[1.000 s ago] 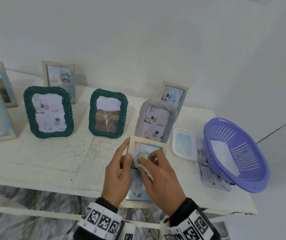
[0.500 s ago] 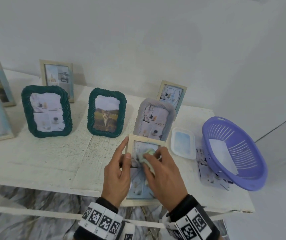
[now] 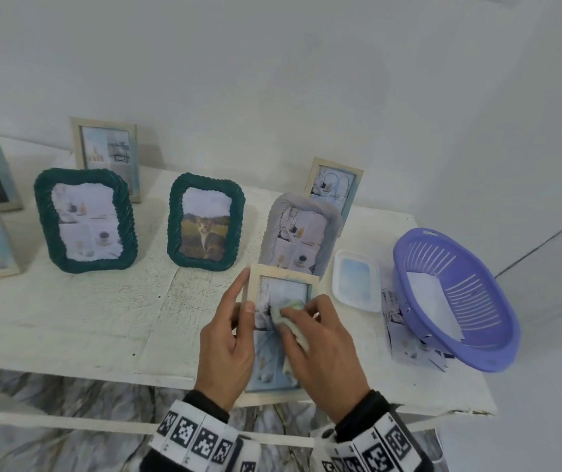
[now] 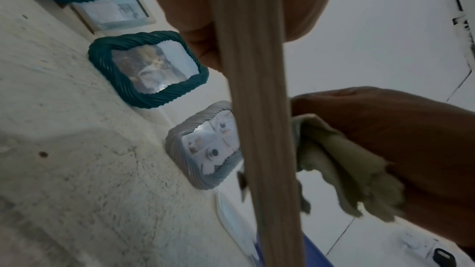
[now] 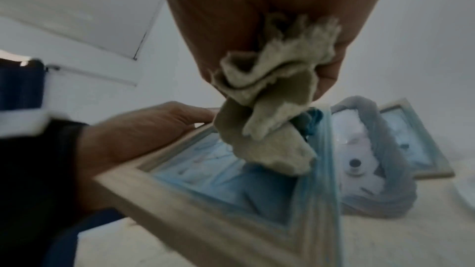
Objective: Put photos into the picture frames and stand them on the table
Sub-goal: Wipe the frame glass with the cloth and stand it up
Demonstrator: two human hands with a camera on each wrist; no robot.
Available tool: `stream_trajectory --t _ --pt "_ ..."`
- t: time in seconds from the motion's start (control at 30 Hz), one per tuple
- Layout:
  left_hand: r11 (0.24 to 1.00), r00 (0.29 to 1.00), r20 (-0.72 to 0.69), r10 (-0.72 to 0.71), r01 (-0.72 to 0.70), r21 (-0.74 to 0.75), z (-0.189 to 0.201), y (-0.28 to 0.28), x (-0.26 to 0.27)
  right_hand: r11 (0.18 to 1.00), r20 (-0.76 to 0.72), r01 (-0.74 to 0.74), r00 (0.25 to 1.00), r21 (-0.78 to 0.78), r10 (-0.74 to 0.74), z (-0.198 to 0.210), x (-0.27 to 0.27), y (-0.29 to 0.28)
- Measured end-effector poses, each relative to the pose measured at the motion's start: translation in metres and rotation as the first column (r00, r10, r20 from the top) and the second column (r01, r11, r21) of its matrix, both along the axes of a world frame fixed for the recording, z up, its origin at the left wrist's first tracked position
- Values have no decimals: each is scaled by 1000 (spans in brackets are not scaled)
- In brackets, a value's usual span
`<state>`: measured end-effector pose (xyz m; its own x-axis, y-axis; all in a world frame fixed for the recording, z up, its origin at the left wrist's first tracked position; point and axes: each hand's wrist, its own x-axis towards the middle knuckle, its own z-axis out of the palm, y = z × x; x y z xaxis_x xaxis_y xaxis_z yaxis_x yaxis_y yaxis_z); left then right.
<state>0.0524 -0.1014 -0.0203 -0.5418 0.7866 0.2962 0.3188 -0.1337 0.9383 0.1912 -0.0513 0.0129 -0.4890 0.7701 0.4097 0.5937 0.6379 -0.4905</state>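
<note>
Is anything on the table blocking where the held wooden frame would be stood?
The left hand holds the wooden frame while the right hand wipes it with a cloth. Directly behind stands the grey frame; bare table lies to the left.

Left hand, entering from 6 o'clock: index finger extended toward 12 o'clock, thumb and remaining fingers clasping the wooden frame at its left edge. Right hand, at 3 o'clock of the left: fingers curled, pinching a pale cloth against the frame's face. Both wrists wear dark sleeves.
</note>
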Motion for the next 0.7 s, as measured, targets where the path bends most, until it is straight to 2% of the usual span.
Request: stream_trajectory --t 0.07,0.17,0.2,0.27,0.33,0.4,0.43,0.5,0.6,0.63,0.7 --pt "1000 1000 6 -11 11 3 3 -1 3 992 14 109 994 60 -110 1 -1 8" --pt "1000 1000 16 -19 19 9 6 -2 6 965 -76 247 968 84 -241 6 -10 16" --pt "1000 1000 28 -14 14 13 7 -2 6 971 -94 225 972 85 -217 7 -13 15" --pt "1000 998 56 -1 0 22 10 -1 2 995 -69 67 996 76 -62 10 -14 7" --pt "1000 997 76 13 -15 17 12 -1 -3 987 40 -155 987 48 153 15 -7 -2" --pt "999 995 95 34 -34 2 15 -1 -7 955 168 -296 943 20 289 17 5 -6" --pt "999 994 102 40 -40 -3 16 -1 -7 948 223 -318 926 20 306 17 10 -5" --pt "999 992 118 36 -35 -14 16 -2 -6 964 265 -259 935 54 237 17 15 2" --pt "1000 990 139 8 -7 -9 14 -1 2 990 152 -49 988 131 29 21 5 12" --pt "1000 988 151 9 -8 -9 15 0 3 989 121 -26 993 148 8 23 0 10" --pt "1000 982 189 12 -10 -13 17 0 2 984 128 -115 987 138 97 25 -8 -2"
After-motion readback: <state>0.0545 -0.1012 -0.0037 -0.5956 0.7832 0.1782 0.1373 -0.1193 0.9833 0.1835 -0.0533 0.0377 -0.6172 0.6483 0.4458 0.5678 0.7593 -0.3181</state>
